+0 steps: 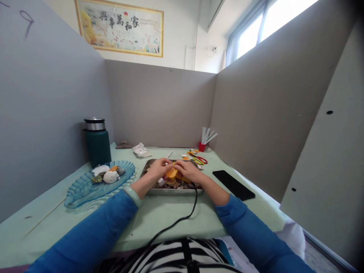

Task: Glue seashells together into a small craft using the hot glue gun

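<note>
Over a metal tray point(172, 192) of shells, both my hands meet around an orange shell point(171, 173). My left hand point(159, 169) pinches it from the left, its fingers closed. From the other side my right hand point(188, 170) closes on the same shell, fingertips almost touching those of the left. Just under the right hand lies a yellow tool point(184, 179) with a black cord point(196, 201), seemingly a glue gun; the hand hides much of it. Loose brownish shells point(172, 183) fill the tray below.
Left stands a blue plate point(74, 195) with several shells, beside a green bottle point(98, 148) and a thin stick point(44, 218). Behind the tray are crumpled paper point(140, 149), scissors point(200, 159) and a red cup point(202, 147) of white sticks. A black phone point(233, 184) lies right.
</note>
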Available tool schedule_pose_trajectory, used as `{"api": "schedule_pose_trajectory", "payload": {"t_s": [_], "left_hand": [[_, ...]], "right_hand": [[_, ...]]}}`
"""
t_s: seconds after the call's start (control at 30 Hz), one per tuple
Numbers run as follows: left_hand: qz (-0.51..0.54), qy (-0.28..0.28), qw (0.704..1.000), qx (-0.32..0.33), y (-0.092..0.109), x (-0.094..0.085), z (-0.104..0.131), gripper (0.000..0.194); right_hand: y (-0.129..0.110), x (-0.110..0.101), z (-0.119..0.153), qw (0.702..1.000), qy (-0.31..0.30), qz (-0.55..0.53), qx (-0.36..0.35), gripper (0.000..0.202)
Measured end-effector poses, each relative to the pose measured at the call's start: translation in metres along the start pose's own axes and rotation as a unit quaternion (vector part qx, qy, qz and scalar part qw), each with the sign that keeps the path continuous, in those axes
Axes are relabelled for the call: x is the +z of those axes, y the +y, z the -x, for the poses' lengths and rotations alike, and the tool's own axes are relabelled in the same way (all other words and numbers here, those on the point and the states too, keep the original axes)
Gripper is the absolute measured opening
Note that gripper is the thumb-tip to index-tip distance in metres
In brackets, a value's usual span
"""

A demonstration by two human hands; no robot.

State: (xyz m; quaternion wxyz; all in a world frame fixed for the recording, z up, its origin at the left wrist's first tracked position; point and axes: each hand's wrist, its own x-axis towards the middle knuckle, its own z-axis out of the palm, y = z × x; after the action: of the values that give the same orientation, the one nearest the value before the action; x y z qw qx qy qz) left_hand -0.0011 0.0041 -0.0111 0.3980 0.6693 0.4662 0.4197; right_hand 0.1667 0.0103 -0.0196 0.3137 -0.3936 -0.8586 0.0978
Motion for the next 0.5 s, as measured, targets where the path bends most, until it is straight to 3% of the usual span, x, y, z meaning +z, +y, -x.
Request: {"api": "schedule_pose_trajectory", "payload": {"t_s": [0.5], "left_hand": [[-0.014, -0.014, 1.0, -0.004, 0.0009, -0.0017, 0.0, 0.012]], "right_hand": [[0.0001, -0.0003, 0.0004, 1.0, 0.003, 0.001, 0.003, 0.029]]}}
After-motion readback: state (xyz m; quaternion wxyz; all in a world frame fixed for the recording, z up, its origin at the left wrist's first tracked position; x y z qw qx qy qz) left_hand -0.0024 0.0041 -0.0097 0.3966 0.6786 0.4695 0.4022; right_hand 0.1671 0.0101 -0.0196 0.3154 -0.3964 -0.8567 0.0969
